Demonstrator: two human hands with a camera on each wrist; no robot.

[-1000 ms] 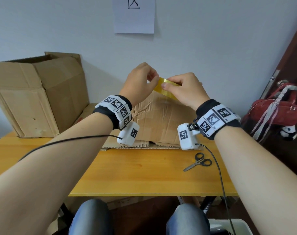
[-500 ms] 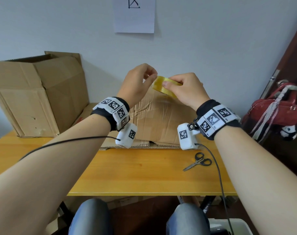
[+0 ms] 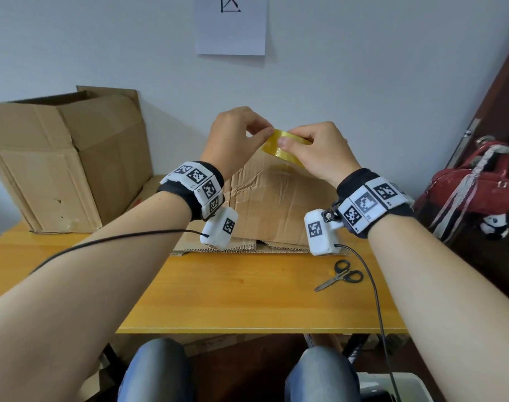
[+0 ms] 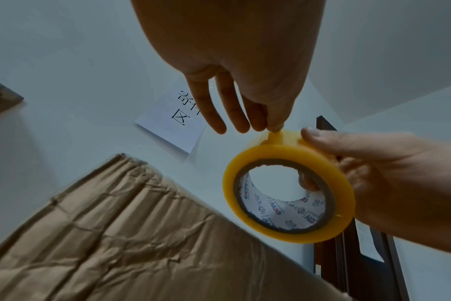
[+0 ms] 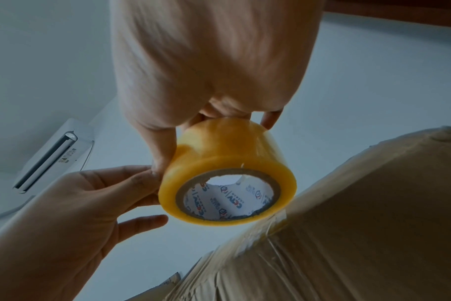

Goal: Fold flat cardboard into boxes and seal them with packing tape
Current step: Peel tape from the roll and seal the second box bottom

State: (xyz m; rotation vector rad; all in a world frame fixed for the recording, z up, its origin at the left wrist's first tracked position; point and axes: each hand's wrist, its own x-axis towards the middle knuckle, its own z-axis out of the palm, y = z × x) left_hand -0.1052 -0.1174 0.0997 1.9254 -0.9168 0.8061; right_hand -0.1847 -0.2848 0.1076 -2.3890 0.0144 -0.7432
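Observation:
A yellow roll of packing tape (image 3: 279, 146) is held up in the air above the table, in front of the wall. My right hand (image 3: 314, 152) grips the roll (image 5: 227, 169), thumb on the outside and a finger through the core. My left hand (image 3: 241, 137) pinches the tape's loose end at the top of the roll (image 4: 288, 187) between thumb and forefinger, its other fingers straight. A folded cardboard box (image 3: 276, 207) with old tape on it sits on the table below the hands.
A bigger open cardboard box (image 3: 64, 158) stands at the back left of the wooden table (image 3: 247, 297). Scissors (image 3: 340, 278) lie at the right, near the table's edge. A red bag (image 3: 474, 187) hangs off a door handle at the far right. A paper sheet (image 3: 231, 24) is on the wall.
Both hands have stayed at about the same height with the roll. My left thumb and forefinger have shifted along the roll's top edge and now pinch the tape's end.

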